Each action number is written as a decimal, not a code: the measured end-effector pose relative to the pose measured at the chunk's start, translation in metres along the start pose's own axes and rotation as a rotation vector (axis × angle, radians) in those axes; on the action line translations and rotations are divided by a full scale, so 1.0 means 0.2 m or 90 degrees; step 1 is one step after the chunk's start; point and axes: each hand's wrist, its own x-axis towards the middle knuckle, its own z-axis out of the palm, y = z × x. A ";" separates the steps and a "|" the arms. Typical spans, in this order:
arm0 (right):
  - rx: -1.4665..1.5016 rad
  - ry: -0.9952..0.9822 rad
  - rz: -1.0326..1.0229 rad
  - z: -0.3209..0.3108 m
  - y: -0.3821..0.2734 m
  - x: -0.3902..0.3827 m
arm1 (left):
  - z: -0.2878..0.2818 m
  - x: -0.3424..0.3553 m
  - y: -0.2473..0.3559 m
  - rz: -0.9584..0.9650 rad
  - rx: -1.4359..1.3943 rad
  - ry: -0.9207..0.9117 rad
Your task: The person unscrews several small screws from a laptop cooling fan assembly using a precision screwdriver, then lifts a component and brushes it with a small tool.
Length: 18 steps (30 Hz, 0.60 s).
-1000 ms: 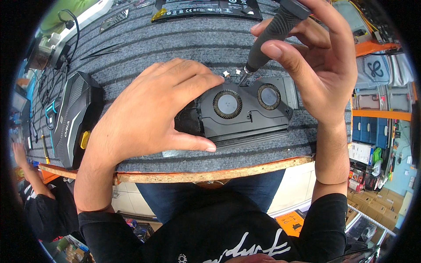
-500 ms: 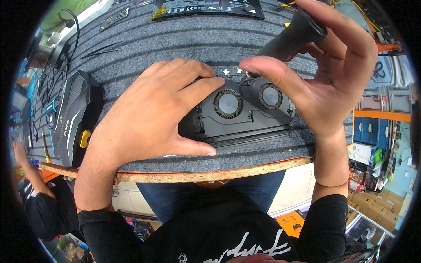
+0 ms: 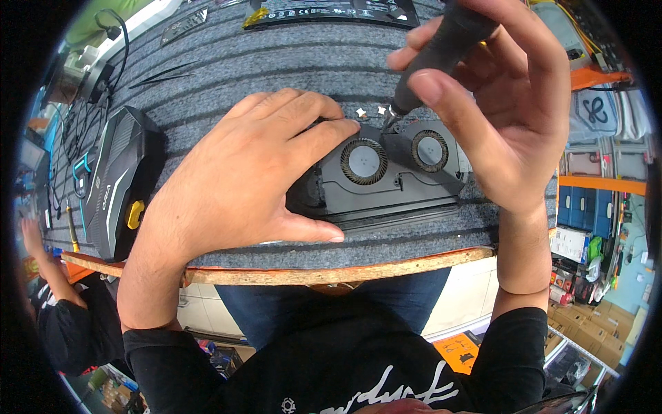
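A dark grey twin-fan cooling unit lies on a ribbed grey mat. My left hand is curved around its left end, index fingertip on the upper edge and thumb along the lower edge. My right hand grips a black screwdriver by its handle, thumb and fingers around it. The metal bit points down at the unit's top edge between the two round fans. Two small white pieces lie just above the unit.
A black-cased device lies at left, near cables and tweezers. A flat battery is at the top. A wooden edge borders the mat. A co-worker's hand shows at far left; shelves and boxes stand at right.
My right hand and the screwdriver handle tilted rightward, then swung back more upright, with the thumb higher than half a second ago. The unit and my left hand have shifted slightly right.
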 end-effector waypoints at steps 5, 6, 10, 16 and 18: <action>0.001 -0.014 -0.052 0.00 -0.08 0.09 | 0.00 -0.01 0.00 0.007 0.010 0.006; 0.023 0.030 -0.024 0.03 -0.08 0.08 | 0.00 -0.01 0.00 0.012 0.014 0.011; 0.131 0.076 0.064 0.07 -0.07 0.05 | 0.01 0.00 0.00 0.006 0.013 0.003; -0.067 -0.165 -0.011 -0.03 -0.14 0.13 | 0.01 -0.01 0.00 0.008 0.024 0.019; 0.069 -0.040 0.009 -0.01 -0.08 0.08 | 0.00 0.00 0.01 0.015 0.016 0.019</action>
